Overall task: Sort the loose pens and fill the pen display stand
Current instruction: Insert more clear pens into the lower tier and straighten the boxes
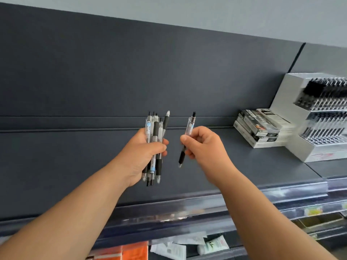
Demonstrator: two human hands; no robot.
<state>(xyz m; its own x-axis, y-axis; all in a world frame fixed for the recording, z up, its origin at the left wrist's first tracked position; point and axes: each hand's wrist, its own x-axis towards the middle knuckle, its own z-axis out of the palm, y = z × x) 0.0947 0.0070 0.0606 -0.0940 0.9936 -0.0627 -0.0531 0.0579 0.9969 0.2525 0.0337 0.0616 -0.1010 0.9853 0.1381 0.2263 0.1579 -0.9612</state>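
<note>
My left hand (pixel 144 152) grips a bundle of several clear pens (pixel 155 128) with black grips, held upright above the dark shelf (pixel 244 166). Just to the right, my right hand (pixel 202 143) pinches a single clear pen (pixel 189 126), its black grip and tip pointing down. The two hands are close but apart. The white tiered pen display stand (pixel 293 94) sits at the far right of the shelf, its rows holding several black pens; its right part is cut off by the frame edge.
A stack of black-and-white pen boxes (pixel 259 128) lies left of the stand. The shelf's clear front rail (pixel 225 201) runs below my arms. Lower shelves hold tubes (pixel 214 244), white packets and an orange item (pixel 131 250). A dark back panel (pixel 131 72) rises behind.
</note>
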